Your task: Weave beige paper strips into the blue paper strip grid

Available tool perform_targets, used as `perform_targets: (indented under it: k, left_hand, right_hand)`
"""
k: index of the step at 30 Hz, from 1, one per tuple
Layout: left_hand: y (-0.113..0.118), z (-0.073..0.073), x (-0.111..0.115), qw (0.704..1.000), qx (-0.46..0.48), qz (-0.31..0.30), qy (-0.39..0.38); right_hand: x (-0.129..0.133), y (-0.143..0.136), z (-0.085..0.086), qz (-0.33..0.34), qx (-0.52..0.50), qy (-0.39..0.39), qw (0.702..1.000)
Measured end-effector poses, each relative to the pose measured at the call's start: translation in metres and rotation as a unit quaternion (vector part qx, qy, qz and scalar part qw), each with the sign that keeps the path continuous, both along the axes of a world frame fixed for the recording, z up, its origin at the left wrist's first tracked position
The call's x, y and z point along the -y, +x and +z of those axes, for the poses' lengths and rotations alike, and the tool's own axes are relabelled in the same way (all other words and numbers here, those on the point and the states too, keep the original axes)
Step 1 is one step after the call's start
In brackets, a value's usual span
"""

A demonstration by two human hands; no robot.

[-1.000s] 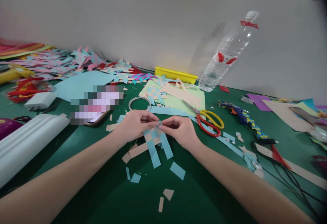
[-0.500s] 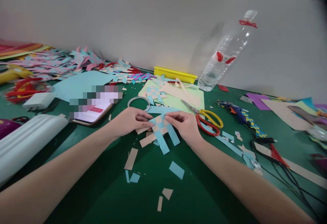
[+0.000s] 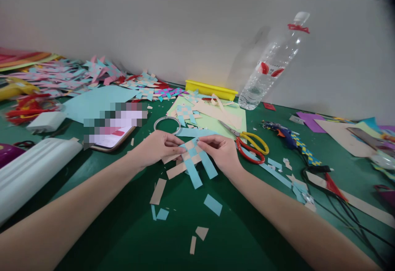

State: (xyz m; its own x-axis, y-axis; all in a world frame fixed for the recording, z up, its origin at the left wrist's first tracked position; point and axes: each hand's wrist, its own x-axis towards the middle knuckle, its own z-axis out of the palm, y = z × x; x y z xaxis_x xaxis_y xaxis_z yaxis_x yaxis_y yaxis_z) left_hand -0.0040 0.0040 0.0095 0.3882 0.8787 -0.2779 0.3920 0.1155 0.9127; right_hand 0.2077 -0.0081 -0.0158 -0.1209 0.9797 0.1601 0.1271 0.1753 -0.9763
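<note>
A small woven paper piece (image 3: 193, 152) of light blue and peach strips is held up between my two hands, its loose strip ends hanging toward me. My left hand (image 3: 160, 146) pinches its left edge between thumb and fingers. At the upper right corner, my right hand (image 3: 220, 147) grips it the same way. Close behind my left hand lies a roll of tape (image 3: 167, 119) on its side. Scissors (image 3: 253, 147) with red and yellow handles rest just right of my right hand. Paper scraps (image 3: 212, 204) lie on the table in front of me.
A phone (image 3: 119, 133), a white charger (image 3: 46, 121) and a long white object (image 3: 40, 170) lie left. Behind are green paper (image 3: 239, 116), a yellow tray (image 3: 211, 90) and a plastic bottle (image 3: 261, 73) by the wall. Black cables (image 3: 345, 207) run at right.
The woven paper has tilted slightly, its lower strip ends shifting a little left and down. Both hands keep their pinch, and the other things stay put.
</note>
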Motion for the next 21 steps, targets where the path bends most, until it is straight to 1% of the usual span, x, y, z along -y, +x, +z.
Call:
perform_targets:
  k: [6, 10, 13, 17, 21]
  left_hand:
    - [-0.0004, -0.0038, -0.0006, 1.0, -0.009, 0.007, 0.011]
    - [0.0002, -0.0045, 0.0, 1.0, 0.015, 0.015, -0.013]
    - [0.001, -0.0019, 0.0016, 0.999, 0.019, 0.023, -0.024]
    - [0.002, 0.0013, 0.0032, 1.0, 0.007, 0.027, -0.01]
    - [0.002, -0.0017, 0.0021, 1.0, 0.013, 0.02, -0.002]
  right_hand:
    - [0.0005, 0.0003, 0.0, 0.0, 0.013, 0.005, 1.0]
    - [0.0001, 0.0003, -0.0007, -0.004, 0.012, 0.003, 1.0]
    - [-0.0006, 0.0005, -0.001, -0.005, 0.008, 0.003, 1.0]
    - [-0.0008, 0.0007, -0.0011, -0.005, 0.007, 0.002, 1.0]
    - [-0.0002, 0.0002, -0.0007, -0.007, 0.009, 0.001, 1.0]
